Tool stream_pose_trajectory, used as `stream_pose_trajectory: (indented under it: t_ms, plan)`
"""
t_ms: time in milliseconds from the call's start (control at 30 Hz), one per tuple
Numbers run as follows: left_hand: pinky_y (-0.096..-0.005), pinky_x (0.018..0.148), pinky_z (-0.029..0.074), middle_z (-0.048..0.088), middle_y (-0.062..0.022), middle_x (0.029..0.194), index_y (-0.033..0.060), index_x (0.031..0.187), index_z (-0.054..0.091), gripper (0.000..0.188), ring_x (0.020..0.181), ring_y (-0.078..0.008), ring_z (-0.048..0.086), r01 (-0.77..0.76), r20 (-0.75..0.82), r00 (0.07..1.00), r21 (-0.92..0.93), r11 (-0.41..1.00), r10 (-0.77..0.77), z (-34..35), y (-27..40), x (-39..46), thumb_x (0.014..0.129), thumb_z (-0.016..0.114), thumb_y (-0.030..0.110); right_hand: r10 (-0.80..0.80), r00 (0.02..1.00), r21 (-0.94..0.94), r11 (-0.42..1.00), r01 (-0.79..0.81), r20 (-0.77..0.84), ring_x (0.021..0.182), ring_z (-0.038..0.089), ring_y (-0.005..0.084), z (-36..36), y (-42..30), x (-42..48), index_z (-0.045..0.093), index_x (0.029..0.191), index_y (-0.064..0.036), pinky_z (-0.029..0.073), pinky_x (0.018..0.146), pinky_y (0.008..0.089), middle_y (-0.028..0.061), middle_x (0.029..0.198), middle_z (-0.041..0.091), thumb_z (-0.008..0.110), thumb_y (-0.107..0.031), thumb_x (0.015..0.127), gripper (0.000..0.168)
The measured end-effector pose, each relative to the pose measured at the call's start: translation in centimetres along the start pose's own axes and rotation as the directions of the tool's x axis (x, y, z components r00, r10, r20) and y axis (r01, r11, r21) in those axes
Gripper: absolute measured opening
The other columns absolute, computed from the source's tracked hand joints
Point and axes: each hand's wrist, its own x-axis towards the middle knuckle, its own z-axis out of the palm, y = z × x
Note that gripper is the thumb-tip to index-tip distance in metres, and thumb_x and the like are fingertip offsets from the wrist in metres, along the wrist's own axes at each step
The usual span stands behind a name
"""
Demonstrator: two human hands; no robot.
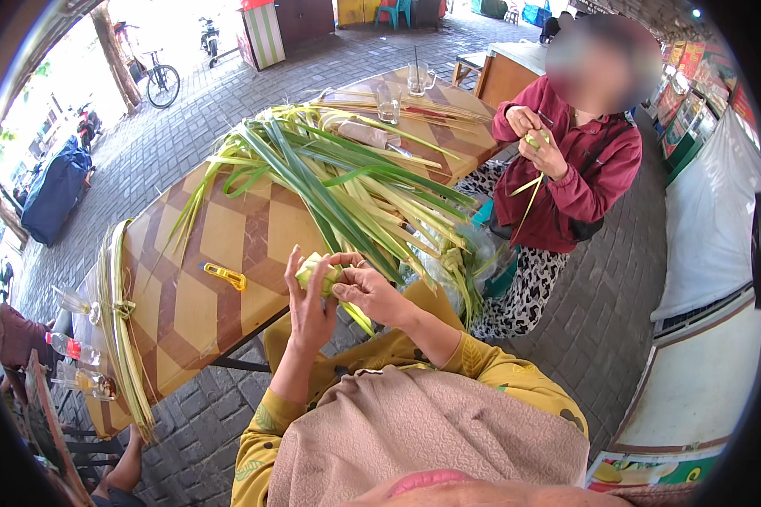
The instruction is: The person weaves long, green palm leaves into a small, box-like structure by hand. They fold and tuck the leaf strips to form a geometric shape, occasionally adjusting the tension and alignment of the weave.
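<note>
Above my lap, just off the table's near edge, a small pale-green woven palm-leaf pouch (318,274) is held between both hands. My left hand (309,304) supports it from the left with its fingers spread around it. The fingertips of my right hand (371,288) pinch its right side, and what they grip exactly is hidden. Loose leaf tails (359,319) hang below the pouch. A large heap of long green and yellow palm leaves (317,171) lies across the table beyond my hands. Left of them rests a yellow utility knife (225,275).
A tied bundle of palm strips (122,310) lies along the left end of the patterned table (203,234). A plastic bottle (73,348) and glasses stand there too. Two glass mugs (420,79) are at the far end. A person in a maroon jacket (583,158) weaves leaf at right.
</note>
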Motion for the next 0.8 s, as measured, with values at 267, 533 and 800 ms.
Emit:
stream_pose_trajectory:
  t_ms: [267,533,800]
  plan:
    - [-0.0471,0.099,0.034,0.039,-0.0238,0.129,0.0043,0.123,0.045,0.06,0.124,-0.0392,0.035,0.014,-0.02,1.0,-0.153,0.988,-0.018,-0.2,-0.8,0.5,0.065,0.059,-0.005,-0.14,0.981,-0.156,0.975,0.16,0.13,0.109,0.04,0.0134,-1.5,0.8,-0.3,0.059,0.082,0.003,0.039,0.087,0.0299,0.0075,0.124,0.037,0.052,-0.009,0.085,0.014]
    - [-0.0456,0.095,0.04,0.038,-0.0243,0.129,0.0098,0.122,0.05,0.061,0.122,-0.0415,0.037,-0.035,0.017,0.999,-0.007,0.999,0.035,0.4,-0.4,-0.1,0.063,0.063,-0.003,-0.099,0.992,-0.223,0.968,0.113,0.072,0.105,0.038,0.0138,-1.2,1.2,-0.2,0.058,0.079,0.0,0.037,0.083,0.0267,0.0075,0.12,0.042,0.052,-0.01,0.086,0.013]
    - [-0.0373,0.086,0.042,0.052,-0.0157,0.108,0.0046,0.113,0.052,0.048,0.101,-0.0297,0.051,0.142,-0.137,0.976,-0.173,0.975,-0.167,0.0,-2.2,0.4,0.066,0.062,-0.001,-0.286,0.957,-0.484,0.845,0.229,-0.046,0.09,0.053,0.0275,-0.2,1.0,-0.1,0.051,0.095,-0.001,0.043,0.08,0.036,0.0135,0.102,0.049,0.057,-0.01,0.084,0.015]
